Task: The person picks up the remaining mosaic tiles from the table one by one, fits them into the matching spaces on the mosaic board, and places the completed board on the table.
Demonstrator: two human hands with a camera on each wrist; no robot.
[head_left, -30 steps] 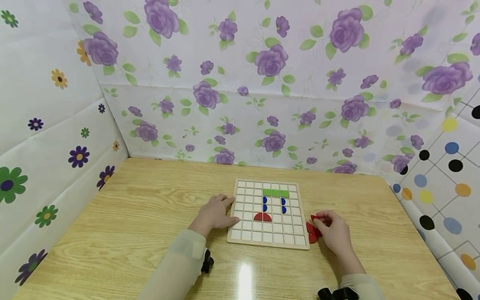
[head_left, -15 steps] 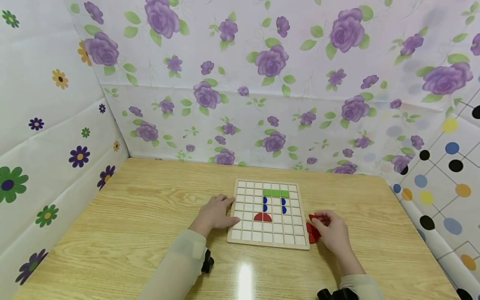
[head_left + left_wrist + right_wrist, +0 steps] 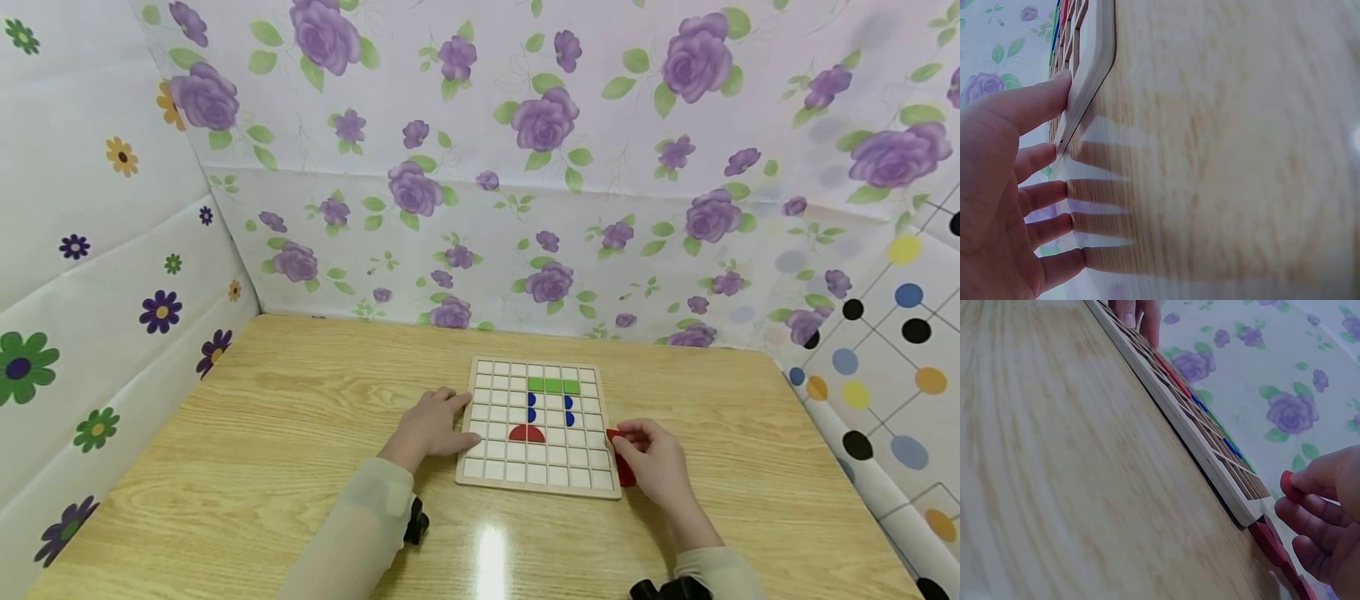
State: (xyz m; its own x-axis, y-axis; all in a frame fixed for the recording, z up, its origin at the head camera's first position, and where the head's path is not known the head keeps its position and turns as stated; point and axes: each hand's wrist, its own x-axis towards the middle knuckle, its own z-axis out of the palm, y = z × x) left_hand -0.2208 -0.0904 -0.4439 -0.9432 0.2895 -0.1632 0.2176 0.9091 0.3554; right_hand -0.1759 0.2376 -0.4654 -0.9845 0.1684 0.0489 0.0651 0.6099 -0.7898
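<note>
A square wooden grid board (image 3: 495, 472) lies on the table. Green squares (image 3: 553, 386) line one row, with blue half-circles (image 3: 532, 400) in two columns below. Red quarter-round pieces (image 3: 519, 433) form a half-circle lower down. At the board's left edge rests my left hand (image 3: 427, 425), thumb and fingertips touching the frame, fingers spread. Beyond the right edge, my right hand (image 3: 654, 463) pinches a small red piece (image 3: 1288, 486) between thumb and fingers; its full shape is partly hidden. Beneath that hand, several loose red pieces (image 3: 625, 472) lie against the board, partly covered.
The wooden table (image 3: 300, 400) extends on both sides of the board. A flowered cloth wall (image 3: 480, 217) stands behind it, with patterned walls at left and right. Black wrist straps (image 3: 416, 523) sit over the sleeves.
My right hand has moved left with the pinched red piece, from over the loose red pieces to the board's right edge. The left hand stays in place.
</note>
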